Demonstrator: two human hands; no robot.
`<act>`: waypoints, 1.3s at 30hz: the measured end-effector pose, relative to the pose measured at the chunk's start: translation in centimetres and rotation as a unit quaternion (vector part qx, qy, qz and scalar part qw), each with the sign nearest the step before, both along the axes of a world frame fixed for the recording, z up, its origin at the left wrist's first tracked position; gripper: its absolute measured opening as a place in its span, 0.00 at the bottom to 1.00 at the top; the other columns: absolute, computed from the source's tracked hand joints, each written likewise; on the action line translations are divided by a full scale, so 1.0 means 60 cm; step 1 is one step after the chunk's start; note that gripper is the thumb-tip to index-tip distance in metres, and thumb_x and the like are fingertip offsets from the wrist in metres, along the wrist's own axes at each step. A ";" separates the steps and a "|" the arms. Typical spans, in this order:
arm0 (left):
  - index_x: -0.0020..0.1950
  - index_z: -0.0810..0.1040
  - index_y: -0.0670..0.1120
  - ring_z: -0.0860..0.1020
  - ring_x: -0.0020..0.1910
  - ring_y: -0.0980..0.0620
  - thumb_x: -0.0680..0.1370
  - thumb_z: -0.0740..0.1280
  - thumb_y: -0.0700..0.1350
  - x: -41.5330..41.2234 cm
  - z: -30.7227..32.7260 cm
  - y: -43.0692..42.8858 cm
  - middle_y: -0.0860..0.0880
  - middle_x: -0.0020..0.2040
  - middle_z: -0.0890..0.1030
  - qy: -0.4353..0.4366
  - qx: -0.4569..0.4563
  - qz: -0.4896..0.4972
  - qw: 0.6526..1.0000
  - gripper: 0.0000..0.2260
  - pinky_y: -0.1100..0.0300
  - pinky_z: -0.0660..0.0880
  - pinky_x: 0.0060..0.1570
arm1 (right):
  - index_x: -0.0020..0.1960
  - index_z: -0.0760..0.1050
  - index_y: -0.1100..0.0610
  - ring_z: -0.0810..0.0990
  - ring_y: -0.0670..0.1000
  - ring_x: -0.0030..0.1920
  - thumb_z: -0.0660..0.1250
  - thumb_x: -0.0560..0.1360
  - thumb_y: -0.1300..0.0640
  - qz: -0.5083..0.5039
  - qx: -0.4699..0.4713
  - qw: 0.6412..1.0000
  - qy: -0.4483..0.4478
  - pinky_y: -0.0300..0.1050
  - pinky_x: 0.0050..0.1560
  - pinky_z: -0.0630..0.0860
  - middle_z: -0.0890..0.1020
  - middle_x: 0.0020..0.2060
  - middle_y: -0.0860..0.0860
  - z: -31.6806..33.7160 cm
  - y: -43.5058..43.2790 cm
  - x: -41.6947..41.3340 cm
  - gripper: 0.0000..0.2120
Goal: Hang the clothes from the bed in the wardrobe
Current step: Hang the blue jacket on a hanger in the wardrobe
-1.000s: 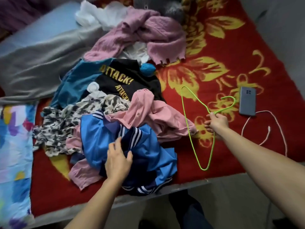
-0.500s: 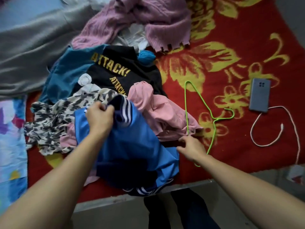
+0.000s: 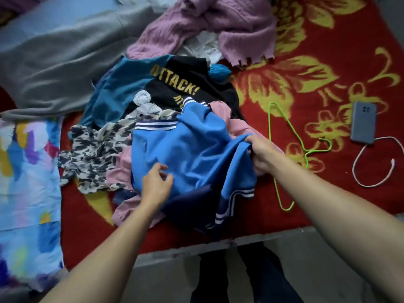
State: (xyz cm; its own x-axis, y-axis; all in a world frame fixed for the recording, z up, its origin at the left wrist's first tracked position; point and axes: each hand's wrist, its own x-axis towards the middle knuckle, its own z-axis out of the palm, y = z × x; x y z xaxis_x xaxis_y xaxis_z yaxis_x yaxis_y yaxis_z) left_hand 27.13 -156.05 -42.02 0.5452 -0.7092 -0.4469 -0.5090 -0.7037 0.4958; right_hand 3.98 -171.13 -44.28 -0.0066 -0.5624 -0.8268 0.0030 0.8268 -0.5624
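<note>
We see the red bed [image 3: 328, 51] bearing a clothes pile [image 3: 175, 88], a hanger [image 3: 306, 153], a phone [image 3: 363, 122], a cable [image 3: 354, 166], a grey blanket [image 3: 54, 68].

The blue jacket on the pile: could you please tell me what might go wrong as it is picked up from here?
The right hand grips the blue jacket at one edge only, while the left hand rests on it, so it may come up bunched. The pink shirt lies bunched against it and could be dragged off the bed. The green hanger lies beside the right hand and might snag.
</note>
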 end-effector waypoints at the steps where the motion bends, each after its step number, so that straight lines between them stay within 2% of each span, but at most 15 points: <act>1: 0.54 0.78 0.42 0.80 0.46 0.42 0.74 0.69 0.40 -0.005 -0.007 0.025 0.42 0.44 0.82 -0.002 0.026 -0.021 0.999 0.10 0.53 0.73 0.50 | 0.36 0.73 0.57 0.72 0.49 0.25 0.60 0.74 0.67 -0.050 -0.023 0.998 -0.017 0.41 0.30 0.68 0.74 0.28 0.54 0.015 -0.023 0.000 0.10; 4: 0.56 0.76 0.45 0.79 0.51 0.43 0.74 0.69 0.46 -0.026 -0.025 0.076 0.45 0.48 0.80 -0.014 0.075 -0.088 0.993 0.12 0.53 0.73 0.52 | 0.49 0.75 0.54 0.79 0.48 0.34 0.58 0.78 0.67 -0.084 -0.079 0.992 -0.043 0.39 0.34 0.75 0.81 0.35 0.51 0.044 -0.063 -0.012 0.11; 6: 0.63 0.72 0.48 0.75 0.58 0.44 0.73 0.70 0.53 -0.052 -0.035 0.088 0.46 0.55 0.75 -0.024 0.081 -0.147 0.986 0.22 0.52 0.72 0.56 | 0.58 0.73 0.53 0.79 0.49 0.42 0.59 0.77 0.66 0.009 -0.131 0.988 0.078 0.39 0.40 0.78 0.80 0.43 0.51 0.022 -0.060 -0.035 0.14; 9: 0.75 0.58 0.54 0.66 0.67 0.45 0.64 0.70 0.68 -0.088 -0.068 0.086 0.46 0.66 0.66 -0.038 0.132 -0.219 0.966 0.44 0.50 0.67 0.64 | 0.61 0.76 0.57 0.79 0.55 0.53 0.61 0.71 0.67 0.260 -0.234 0.869 0.351 0.47 0.55 0.73 0.81 0.53 0.55 -0.037 -0.009 -0.077 0.20; 11: 0.77 0.50 0.54 0.58 0.73 0.43 0.62 0.70 0.71 -0.109 -0.098 0.082 0.43 0.73 0.58 -0.059 0.182 -0.243 0.951 0.52 0.48 0.63 0.68 | 0.65 0.71 0.57 0.76 0.60 0.59 0.63 0.69 0.65 0.405 -0.238 0.797 0.380 0.51 0.57 0.72 0.77 0.59 0.59 -0.084 0.037 -0.100 0.24; 13: 0.77 0.48 0.52 0.54 0.74 0.41 0.64 0.71 0.67 -0.125 -0.127 0.079 0.41 0.74 0.53 -0.080 0.210 -0.254 0.941 0.51 0.48 0.62 0.69 | 0.70 0.64 0.57 0.74 0.63 0.62 0.69 0.68 0.60 0.499 -0.163 0.768 0.366 0.53 0.57 0.72 0.73 0.62 0.61 -0.128 0.081 -0.113 0.31; 15: 0.76 0.49 0.51 0.54 0.74 0.40 0.67 0.72 0.62 -0.134 -0.144 0.077 0.40 0.75 0.53 -0.093 0.220 -0.256 0.937 0.46 0.48 0.64 0.68 | 0.63 0.67 0.58 0.76 0.63 0.59 0.71 0.68 0.55 0.509 -0.116 0.775 0.356 0.52 0.52 0.73 0.76 0.58 0.62 -0.151 0.106 -0.117 0.26; 17: 0.76 0.51 0.50 0.55 0.74 0.41 0.69 0.70 0.60 -0.136 -0.144 0.075 0.40 0.74 0.54 -0.089 0.227 -0.247 0.938 0.43 0.48 0.64 0.67 | 0.44 0.71 0.56 0.79 0.61 0.52 0.69 0.71 0.53 0.487 -0.115 0.784 0.366 0.49 0.43 0.70 0.80 0.45 0.59 -0.151 0.105 -0.113 0.09; 20: 0.76 0.52 0.50 0.58 0.72 0.43 0.70 0.68 0.60 -0.140 -0.117 0.076 0.42 0.74 0.56 -0.083 0.220 -0.231 0.944 0.40 0.50 0.64 0.67 | 0.31 0.67 0.58 0.77 0.57 0.40 0.67 0.72 0.53 0.409 -0.106 0.853 0.306 0.48 0.36 0.65 0.74 0.29 0.53 -0.112 0.080 -0.102 0.15; 23: 0.77 0.52 0.51 0.60 0.72 0.45 0.71 0.67 0.59 -0.159 -0.073 0.081 0.45 0.74 0.58 -0.108 0.191 -0.257 0.941 0.40 0.53 0.63 0.67 | 0.42 0.79 0.61 0.81 0.54 0.35 0.65 0.74 0.56 0.170 -0.009 0.984 0.052 0.47 0.34 0.77 0.82 0.31 0.54 -0.015 0.035 -0.060 0.09; 26: 0.76 0.58 0.52 0.64 0.71 0.46 0.68 0.68 0.60 -0.186 -0.037 0.073 0.46 0.72 0.62 -0.090 0.172 -0.243 0.950 0.39 0.52 0.65 0.64 | 0.47 0.78 0.64 0.84 0.51 0.31 0.58 0.81 0.62 0.062 0.068 0.985 -0.148 0.42 0.32 0.81 0.85 0.33 0.55 0.094 -0.017 -0.020 0.11; 29: 0.53 0.77 0.51 0.77 0.55 0.45 0.67 0.64 0.55 -0.181 -0.018 0.029 0.49 0.52 0.79 -0.038 0.069 -0.123 0.989 0.17 0.52 0.72 0.50 | 0.50 0.77 0.66 0.85 0.54 0.35 0.54 0.81 0.61 0.086 0.073 0.961 -0.253 0.44 0.33 0.82 0.84 0.39 0.59 0.164 -0.063 0.006 0.14; 33: 0.37 0.73 0.47 0.79 0.43 0.39 0.70 0.67 0.41 -0.123 0.024 -0.050 0.39 0.40 0.81 0.002 -0.068 0.077 0.995 0.04 0.50 0.72 0.42 | 0.43 0.79 0.66 0.84 0.55 0.31 0.50 0.82 0.60 0.026 0.030 0.959 -0.279 0.45 0.29 0.80 0.84 0.33 0.60 0.195 -0.126 -0.001 0.21; 36: 0.47 0.77 0.39 0.77 0.50 0.38 0.75 0.65 0.38 -0.028 0.050 -0.085 0.35 0.49 0.80 -0.059 -0.123 0.242 0.961 0.04 0.50 0.71 0.50 | 0.55 0.75 0.63 0.83 0.56 0.36 0.50 0.83 0.59 -0.066 -0.006 0.974 -0.216 0.47 0.35 0.81 0.83 0.38 0.59 0.160 -0.168 -0.032 0.16; 39: 0.58 0.74 0.40 0.73 0.60 0.38 0.75 0.62 0.40 0.043 0.056 -0.073 0.36 0.60 0.76 -0.144 -0.052 0.322 0.934 0.12 0.48 0.67 0.59 | 0.64 0.67 0.53 0.76 0.51 0.40 0.54 0.80 0.65 -0.068 -0.015 0.986 -0.153 0.46 0.40 0.75 0.77 0.44 0.54 0.097 -0.174 -0.066 0.15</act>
